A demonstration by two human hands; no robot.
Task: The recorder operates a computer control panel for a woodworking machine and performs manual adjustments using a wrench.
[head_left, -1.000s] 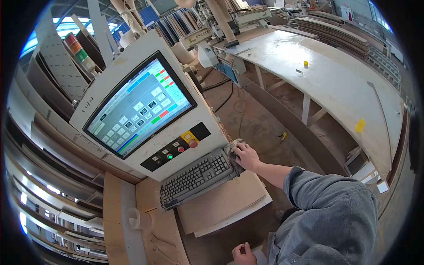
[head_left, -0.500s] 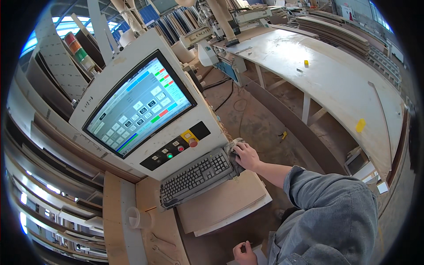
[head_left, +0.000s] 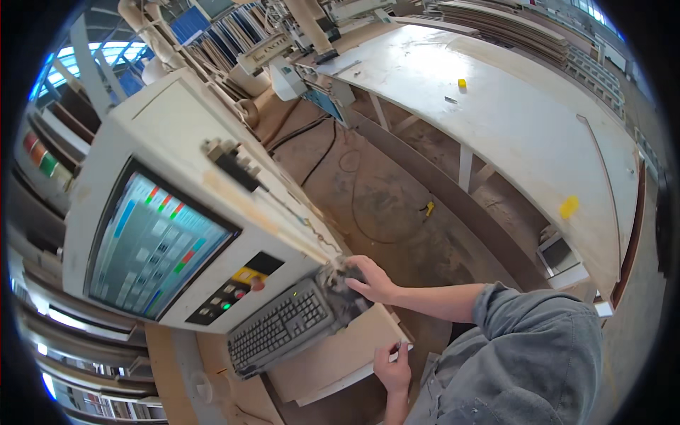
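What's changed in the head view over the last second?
The left hand has risen from the lower edge to near the boards; the viewpoint shifted too. The right hand stays at the right end of the keyboard; any letting go is unclear. The yellow block still sits on the white table.

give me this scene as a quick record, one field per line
right hand: at the dark pad beside the keyboard; grip unclear
left hand: fingers curled, near the brown board; anything held unclear
screen: lit, set in a pale cabinet
control panel: below the screen, green button among others
pale table: right of the cabinet, yellow block on top
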